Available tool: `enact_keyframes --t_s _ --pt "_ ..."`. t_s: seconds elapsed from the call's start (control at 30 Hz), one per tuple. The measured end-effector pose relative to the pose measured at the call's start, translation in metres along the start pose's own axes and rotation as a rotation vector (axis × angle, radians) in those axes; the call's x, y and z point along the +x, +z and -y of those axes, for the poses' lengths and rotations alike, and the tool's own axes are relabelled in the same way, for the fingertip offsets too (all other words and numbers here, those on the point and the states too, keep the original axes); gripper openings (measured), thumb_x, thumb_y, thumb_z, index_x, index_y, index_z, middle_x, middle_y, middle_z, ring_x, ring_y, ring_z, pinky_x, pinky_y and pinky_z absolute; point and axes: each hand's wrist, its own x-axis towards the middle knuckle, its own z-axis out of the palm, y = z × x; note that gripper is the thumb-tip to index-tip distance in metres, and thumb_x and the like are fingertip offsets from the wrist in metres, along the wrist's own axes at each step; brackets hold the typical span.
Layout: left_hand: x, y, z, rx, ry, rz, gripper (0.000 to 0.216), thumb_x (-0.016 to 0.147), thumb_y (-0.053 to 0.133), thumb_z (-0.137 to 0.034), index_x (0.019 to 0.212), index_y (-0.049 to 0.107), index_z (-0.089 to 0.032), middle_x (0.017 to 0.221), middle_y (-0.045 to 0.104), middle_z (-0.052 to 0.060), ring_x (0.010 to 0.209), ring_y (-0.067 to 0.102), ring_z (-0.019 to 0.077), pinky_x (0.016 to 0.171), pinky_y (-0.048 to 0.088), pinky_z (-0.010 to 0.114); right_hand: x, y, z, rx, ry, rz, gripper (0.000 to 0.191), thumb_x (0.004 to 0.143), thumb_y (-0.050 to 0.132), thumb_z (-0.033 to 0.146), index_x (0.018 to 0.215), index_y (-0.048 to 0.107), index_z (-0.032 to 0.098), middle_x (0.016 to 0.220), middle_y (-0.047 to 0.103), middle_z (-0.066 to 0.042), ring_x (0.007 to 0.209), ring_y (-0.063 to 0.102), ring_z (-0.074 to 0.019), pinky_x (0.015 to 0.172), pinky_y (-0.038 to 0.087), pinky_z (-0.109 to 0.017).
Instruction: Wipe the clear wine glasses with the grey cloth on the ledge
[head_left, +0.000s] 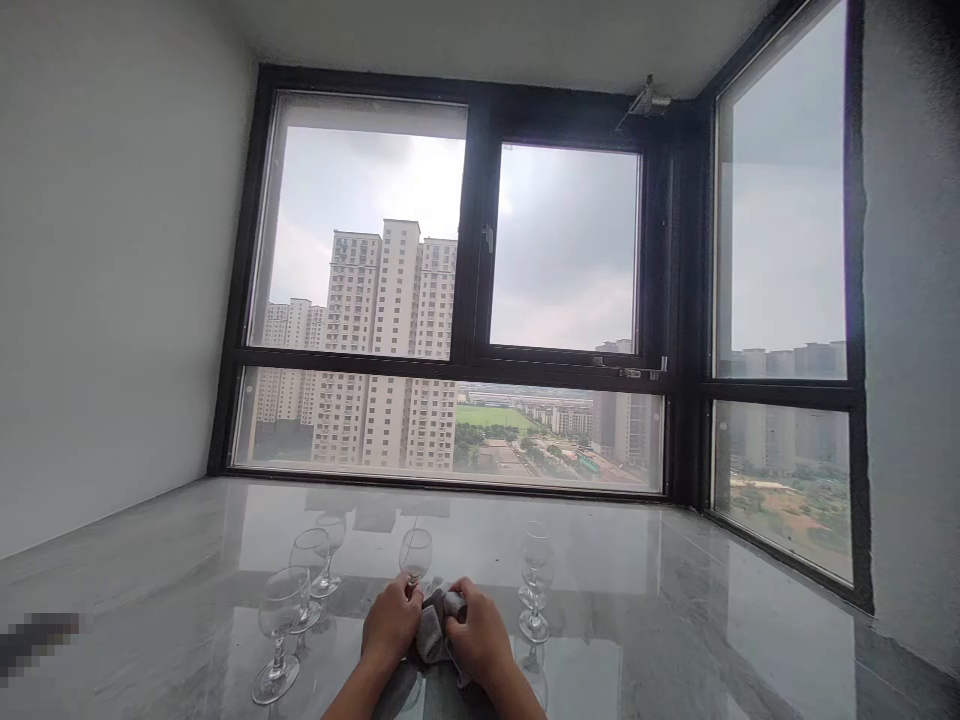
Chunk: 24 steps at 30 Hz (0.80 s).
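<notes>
My left hand (391,622) is closed around the stem of a small clear wine glass (416,553), whose bowl rises above my fingers. The lower part of that glass is hidden by my hand and the cloth. Bunched in my right hand (484,632) is a grey cloth (430,634), right beside the left hand, with a corner hanging below. The two hands are close together, low in the middle of the view.
Three stemmed glasses (285,602) stand upright in a row on the left of the shiny grey marble surface (622,640). More stemware (535,574) stands on the right, overlapping. Dark-framed windows (566,250) rise behind; a blurred dark patch (37,640) lies far left.
</notes>
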Motion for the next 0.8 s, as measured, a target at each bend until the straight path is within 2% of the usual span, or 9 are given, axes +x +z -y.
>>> enact_keyframes --t_s 0.53,0.8 --pt "0.0008 0.0016 0.0018 -0.004 0.009 -0.005 0.031 0.096 0.044 -0.028 0.114 0.067 -0.018 0.120 0.073 0.011 0.110 0.067 0.0251 0.086 0.046 0.030 -0.0004 0.0005 -0.0008 0.010 -0.009 -0.002 0.035 0.069 0.053 0.011 0.098 0.065 0.024 0.094 0.075 -0.004 0.091 0.068 -0.0211 0.075 0.041 -0.025" --pt "0.0019 0.0020 0.0013 -0.016 0.002 -0.004 0.032 0.095 0.045 -0.029 0.115 0.068 -0.018 0.122 0.072 0.011 0.112 0.066 0.0254 0.089 0.046 0.030 0.0004 0.0021 -0.0023 0.011 -0.008 -0.001 0.037 0.069 0.053 0.011 0.101 0.066 0.023 0.095 0.074 -0.005 0.094 0.068 -0.0221 0.078 0.042 -0.026"
